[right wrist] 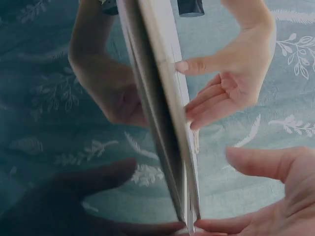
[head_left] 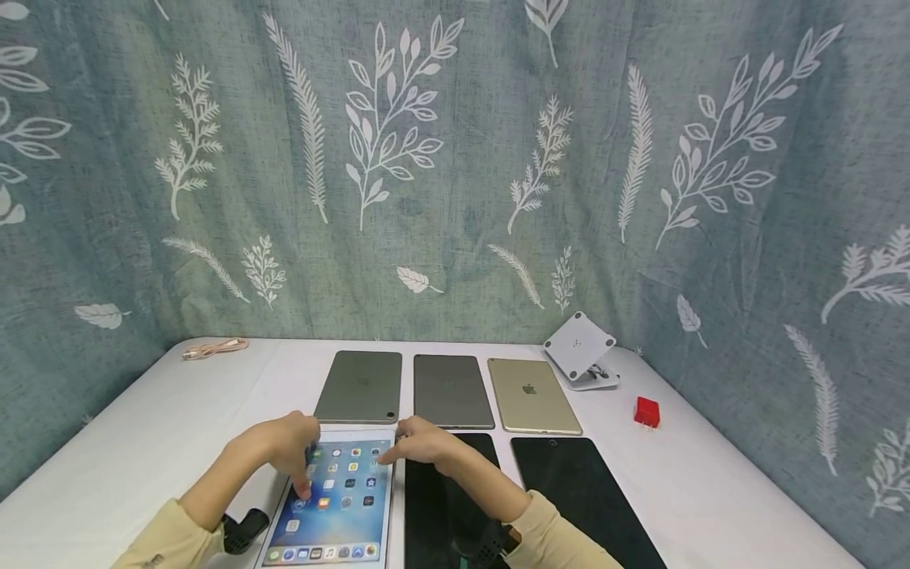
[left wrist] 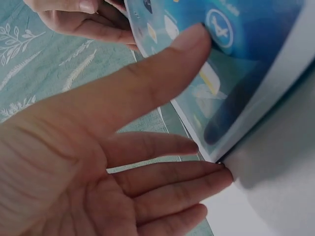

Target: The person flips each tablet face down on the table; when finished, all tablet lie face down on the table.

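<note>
A white tablet point(head_left: 359, 533) lies on the table with its screen lit, showing rows of app icons. At its upper left edge is my left hand point(head_left: 287, 449); the thumb point(left wrist: 189, 42) reaches over the screen while the nearly straight fingers touch the side edge. My right hand point(head_left: 425, 442) is at the upper right edge, its fingertips touching the tablet's side and its thumb raised apart, seen in the right wrist view. Under my right forearm is a black-screened tablet point(head_left: 430, 514), whose dark glass mirrors both hands in the right wrist view.
Another black-screened tablet point(head_left: 583, 494) lies to the right. Behind are a dark grey tablet point(head_left: 362, 387), a grey tablet point(head_left: 453, 391) and a gold tablet point(head_left: 533, 403), backs up. A silver stand point(head_left: 579, 348), a red charger plug point(head_left: 647, 411) and a coiled cable point(head_left: 216, 348) sit farther out.
</note>
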Demonstrator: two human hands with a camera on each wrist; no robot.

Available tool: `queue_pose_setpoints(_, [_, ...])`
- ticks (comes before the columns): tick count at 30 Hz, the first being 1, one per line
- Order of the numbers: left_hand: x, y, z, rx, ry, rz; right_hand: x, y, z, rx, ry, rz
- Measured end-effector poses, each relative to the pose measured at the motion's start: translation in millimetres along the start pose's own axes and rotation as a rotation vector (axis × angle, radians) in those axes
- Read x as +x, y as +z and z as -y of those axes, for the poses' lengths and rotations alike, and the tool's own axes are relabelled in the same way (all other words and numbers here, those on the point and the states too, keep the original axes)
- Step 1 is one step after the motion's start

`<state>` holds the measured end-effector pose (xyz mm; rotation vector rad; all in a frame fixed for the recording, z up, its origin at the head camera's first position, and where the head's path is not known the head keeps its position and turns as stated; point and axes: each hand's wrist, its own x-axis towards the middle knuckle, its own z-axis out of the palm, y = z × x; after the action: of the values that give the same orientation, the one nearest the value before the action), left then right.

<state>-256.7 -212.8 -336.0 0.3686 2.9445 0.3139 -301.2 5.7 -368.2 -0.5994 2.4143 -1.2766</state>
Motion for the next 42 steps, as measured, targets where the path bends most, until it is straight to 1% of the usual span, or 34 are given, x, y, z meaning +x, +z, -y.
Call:
queue_pose_setpoints(2, [0.3, -1.4, 1.8, -0.009, 0.006, 0.009, -0.7, -2, 1, 0.034, -0.008, -0.017])
queue_pose_setpoints(5, [1.2, -3.8, 3.9, -0.007, 0.020, 0.024, -2.6, -6, 4, 0.103, -0.018, -0.019])
queue_pose_setpoints(9, [3.4, -6.5, 5.7, -0.020, 0.029, 0.056, -4.2, -11, 7, 0.196, -0.044, 0.021])
queue_pose_setpoints(14, [5.4, -9.0, 8.0, -0.048, 0.037, 0.090, -5.7, -17, 10, 0.358, -0.072, 0.070])
queue_pose_setpoints(16, [6.2, -9.9, 8.4, -0.069, 0.056, 0.100, -6.2, -20, 11, 0.395, -0.092, 0.078])
queue_pose_setpoints(19, [6.9, -11.0, 7.4, -0.121, 0.108, 0.107, -7.5, -24, 15, 0.427, -0.124, 0.079])
queue_pose_setpoints(22, [7.2, -10.2, 5.6, -0.179, 0.181, 0.114, -8.8, -28, 18, 0.437, -0.166, 0.083])
queue_pose_setpoints(24, [7.6, -9.0, 5.0, -0.232, 0.213, 0.120, -9.7, -29, 20, 0.434, -0.186, 0.080])
queue_pose_setpoints(28, [8.8, -5.5, 4.4, -0.331, 0.249, 0.141, -11.2, -32, 24, 0.414, -0.215, 0.057])
queue_pose_setpoints(30, [9.8, -3.7, 3.9, -0.392, 0.270, 0.160, -11.9, -33, 26, 0.424, -0.222, 0.049])
queue_pose_setpoints(32, [11.1, -2.3, 3.1, -0.447, 0.297, 0.179, -12.4, -34, 27, 0.428, -0.238, 0.051])
queue_pose_setpoints(35, [13.0, -1.1, 1.6, -0.500, 0.339, 0.201, -13.0, -34, 29, 0.427, -0.275, 0.062])
queue_pose_setpoints(39, [12.4, -3.7, 3.3, -0.565, 0.345, 0.221, -13.8, -30, 31, 0.426, -0.325, 0.087])
queue_pose_setpoints(42, [10.6, -10.5, 8.5, -0.641, 0.352, 0.213, -13.8, -24, 33, 0.422, -0.340, 0.099])
